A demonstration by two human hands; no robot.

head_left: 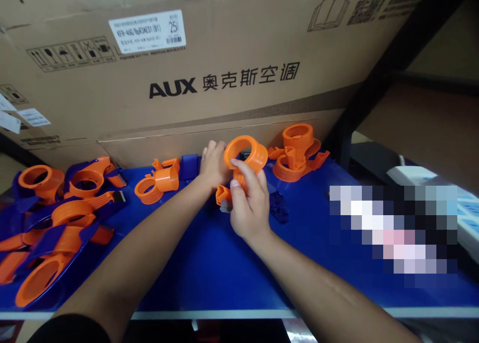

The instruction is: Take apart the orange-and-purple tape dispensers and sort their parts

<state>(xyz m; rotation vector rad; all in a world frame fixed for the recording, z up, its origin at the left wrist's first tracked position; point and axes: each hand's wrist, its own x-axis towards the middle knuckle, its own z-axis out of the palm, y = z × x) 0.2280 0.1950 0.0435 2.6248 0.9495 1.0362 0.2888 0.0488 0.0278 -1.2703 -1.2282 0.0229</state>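
My right hand [250, 203] is closed on an orange plastic tape dispenser [258, 153], held tilted above the blue tabletop with its ring facing up. A small grey edge shows at its lower left end. My left hand [215, 163] reaches to the back of the table, just left of the dispenser, close to the cardboard box. Its fingertips are hidden, so I cannot see whether it holds anything. Left of it lies a dark blue part [189, 167]. A crumpled-looking dark blue piece [279, 207] rests on the table just right of my right hand.
Several orange and blue tape dispensers [75, 213] are heaped on the left. Orange parts lie [160, 180] left of centre and stack [297, 151] at the back right. A large cardboard box [224, 43] stands behind the blue table [209, 278]. A blurred patch covers the right side.
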